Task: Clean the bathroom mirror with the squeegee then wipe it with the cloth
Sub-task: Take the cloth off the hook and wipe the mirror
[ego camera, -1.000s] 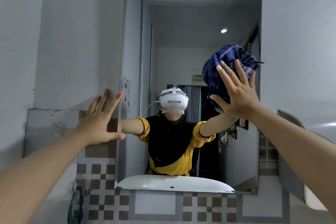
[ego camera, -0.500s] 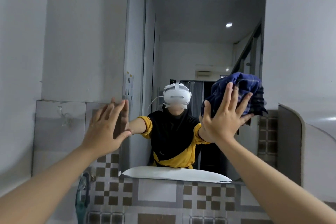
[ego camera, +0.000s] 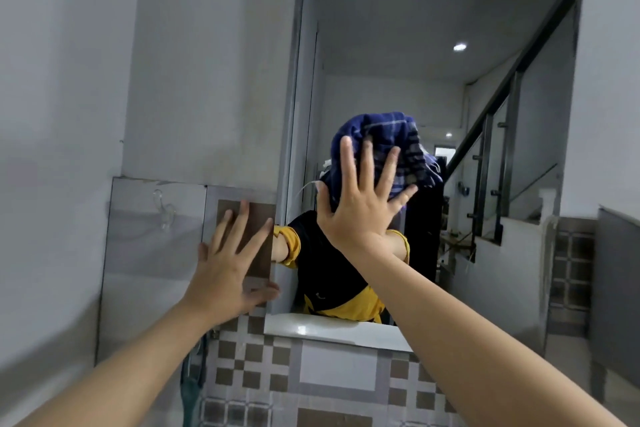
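Right hand (ego camera: 360, 208) is flat out, fingers straight and spread wide, palm pressing the blue checked cloth (ego camera: 381, 146) against the mirror (ego camera: 398, 73). No curl in those fingers at all; the cloth is bunched up under and above them, bulging past the fingertips and trailing a frayed edge to the right. That puts the cloth at about mid-height on the mirror, left of its centre, and it covers the head of the reflected person.

Over to the left hand (ego camera: 230, 267): also released, fingers straight and fanned, holding nothing. It is planted on the tiled wall (ego camera: 242, 211) just beside the mirror's left edge, low down, with the thumb reaching toward that edge (whether the thumb actually touches the edge, I cannot tell). Both forearms run in from the bottom corners toward the mirror.

In the mirror itself: a black top with yellow sleeves (ego camera: 329, 263), a ceiling spotlight (ego camera: 459, 47) in the upper right part, and a stair rail with glass panels (ego camera: 502, 156) sloping down the right side. Along the mirror's bottom edge sits the reflected white rim of a basin (ego camera: 311, 326).

Below the mirror, the wall is checkered brown-and-white tile (ego camera: 249, 367). Further left of the mirror, past the left hand, a clear suction hook (ego camera: 162, 208) sticks to a glossy grey tile. Down below the left hand, a dark teal item (ego camera: 190, 392) hangs against the wall, too blurred to identify.
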Tool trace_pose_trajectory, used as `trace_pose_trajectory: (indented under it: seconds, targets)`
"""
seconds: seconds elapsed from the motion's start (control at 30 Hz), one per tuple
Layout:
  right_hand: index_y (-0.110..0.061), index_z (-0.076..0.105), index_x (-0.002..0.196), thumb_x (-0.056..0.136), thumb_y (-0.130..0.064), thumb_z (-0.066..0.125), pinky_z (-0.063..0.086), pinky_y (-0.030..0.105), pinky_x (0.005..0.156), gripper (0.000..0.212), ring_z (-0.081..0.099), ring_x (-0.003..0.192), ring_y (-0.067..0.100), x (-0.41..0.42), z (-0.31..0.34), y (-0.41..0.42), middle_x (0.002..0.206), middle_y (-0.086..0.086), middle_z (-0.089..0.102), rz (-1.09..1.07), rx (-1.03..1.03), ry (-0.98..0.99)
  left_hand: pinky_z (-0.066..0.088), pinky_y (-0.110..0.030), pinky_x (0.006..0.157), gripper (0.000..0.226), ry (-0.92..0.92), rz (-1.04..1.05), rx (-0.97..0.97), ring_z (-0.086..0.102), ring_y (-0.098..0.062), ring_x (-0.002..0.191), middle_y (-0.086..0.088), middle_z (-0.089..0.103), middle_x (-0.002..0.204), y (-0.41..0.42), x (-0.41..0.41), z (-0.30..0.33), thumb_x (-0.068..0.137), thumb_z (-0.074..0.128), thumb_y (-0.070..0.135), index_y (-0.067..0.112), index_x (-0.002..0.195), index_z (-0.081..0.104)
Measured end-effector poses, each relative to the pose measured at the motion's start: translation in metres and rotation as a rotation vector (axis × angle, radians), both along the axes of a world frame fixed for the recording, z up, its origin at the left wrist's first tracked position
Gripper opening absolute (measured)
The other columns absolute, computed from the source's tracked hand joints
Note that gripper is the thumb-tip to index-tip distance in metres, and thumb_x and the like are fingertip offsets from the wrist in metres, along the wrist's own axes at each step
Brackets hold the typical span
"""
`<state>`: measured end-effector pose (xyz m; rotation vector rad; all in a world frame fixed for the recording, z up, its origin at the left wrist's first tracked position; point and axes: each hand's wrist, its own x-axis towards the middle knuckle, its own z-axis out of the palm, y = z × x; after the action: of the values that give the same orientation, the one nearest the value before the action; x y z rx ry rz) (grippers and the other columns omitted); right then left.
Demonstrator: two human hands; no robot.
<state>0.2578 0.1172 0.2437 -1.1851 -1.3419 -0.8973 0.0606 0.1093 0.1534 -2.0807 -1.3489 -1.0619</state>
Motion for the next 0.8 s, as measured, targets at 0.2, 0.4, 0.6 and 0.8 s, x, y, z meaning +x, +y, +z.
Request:
trace_pose_trajectory:
  seconds: [0.2, 0.4, 0.6, 0.8]
  targets:
    - [-0.039, 0.018, 0.150, 0.086, -0.051, 0.049, 0.004, 0.073, 0.106, 0.072, 0.008, 0.147, 0.034, -0.037, 0.013, 0.006, 0.159, -0.001, 0.026, 0.042, 0.018, -0.350, 0.027, -0.077, 0.096, 0.108, 0.026, 0.005, -0.004, -0.004, -0.034, 0.144, -0.004, -0.013, 0.158, 0.001, 0.001, -0.003, 0.062, 0.059, 0.075, 0.042, 0.147, 0.001]
    - [-0.038, 0.020, 0.150, 0.088, -0.053, 0.047, 0.010, 0.070, 0.108, 0.069, 0.010, 0.147, 0.036, -0.012, 0.016, 0.004, 0.159, 0.001, 0.026, 0.013, 0.000, -0.620, 0.019, -0.076, 0.101, 0.106, 0.029, 0.049, -0.014, -0.021, -0.025, 0.141, 0.002, -0.027, 0.154, 0.004, 0.001, -0.005, 0.065, 0.057, 0.076, 0.049, 0.144, -0.008]
    - [-0.039, 0.020, 0.150, 0.088, -0.055, 0.047, 0.011, 0.072, 0.107, 0.070, 0.010, 0.147, 0.037, 0.041, 0.005, -0.005, 0.159, 0.001, 0.026, -0.043, -0.020, -0.754, 0.015, -0.075, 0.103, 0.102, 0.024, 0.040, -0.049, -0.022, -0.025, 0.141, 0.003, -0.029, 0.154, 0.000, 0.002, -0.003, 0.062, 0.047, 0.080, 0.055, 0.140, -0.014]
    - [-0.036, 0.024, 0.148, 0.085, -0.056, 0.051, 0.018, 0.072, 0.105, 0.071, 0.020, 0.145, 0.038, 0.116, -0.015, -0.012, 0.154, 0.003, 0.034, -0.082, 0.063, -0.715, 0.009, -0.072, 0.104, 0.102, 0.014, 0.035, -0.042, -0.024, -0.023, 0.141, 0.007, -0.031, 0.153, -0.003, 0.002, -0.003, 0.062, 0.051, 0.076, 0.060, 0.135, -0.018]
